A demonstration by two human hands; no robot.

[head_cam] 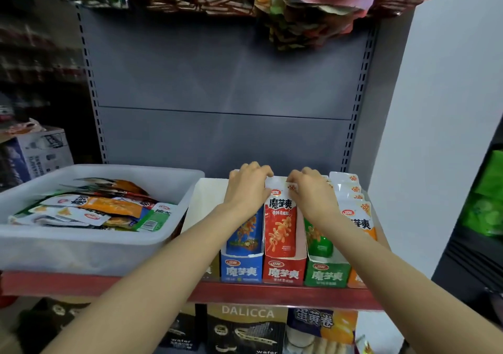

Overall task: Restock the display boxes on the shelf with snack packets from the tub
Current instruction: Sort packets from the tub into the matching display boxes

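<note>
A white plastic tub (89,247) on the left of the shelf holds several mixed snack packets (109,209). To its right stand display boxes in a row: blue (241,270), red (283,272), green (326,274) and orange (355,278). Red packets (280,225) stand upright in the red box. My left hand (247,187) and my right hand (313,190) both curl over the top edges of these red packets, one on each side. Blue packets (245,231) sit partly hidden under my left wrist.
An empty-looking white box (204,203) stands between tub and blue box. The red shelf lip (245,293) runs along the front. Grey back panel behind, hanging snack bags (313,13) overhead, DALICCA wafer boxes (246,332) on the shelf below.
</note>
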